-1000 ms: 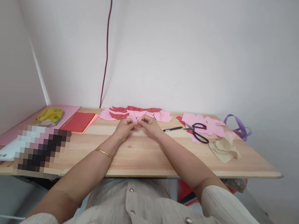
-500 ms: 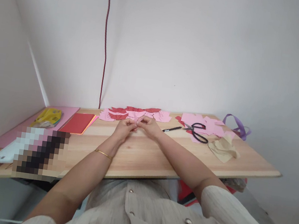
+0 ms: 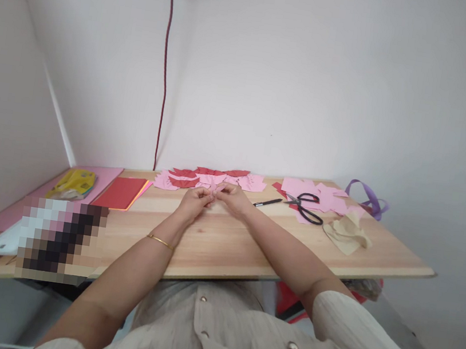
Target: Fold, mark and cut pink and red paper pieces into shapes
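My left hand (image 3: 193,201) and my right hand (image 3: 232,197) meet above the middle of the wooden table, fingertips pinched together. Between them is a small piece of pink paper (image 3: 213,187), mostly covered by my fingers. Just beyond my hands lie crinkled pink paper pieces (image 3: 253,183) and crinkled red paper pieces (image 3: 184,182), side by side along the wall. A black pen (image 3: 269,202) rests to the right of my right hand. Farther right, black-handled scissors (image 3: 307,208) lie spread on flat pink paper cutouts (image 3: 330,200).
At left are a stack of coloured paper (image 3: 120,192), a yellow packet (image 3: 78,183) on a pink sheet (image 3: 20,210), and a white device (image 3: 1,246) with a cable. At right, a beige cloth-like piece (image 3: 348,234) and a purple ribbon (image 3: 366,194) lie on the wooden table (image 3: 239,256).
My hands stay together on the pink paper, with only slight finger movement. The view has shifted a little; things on the table lie as before.
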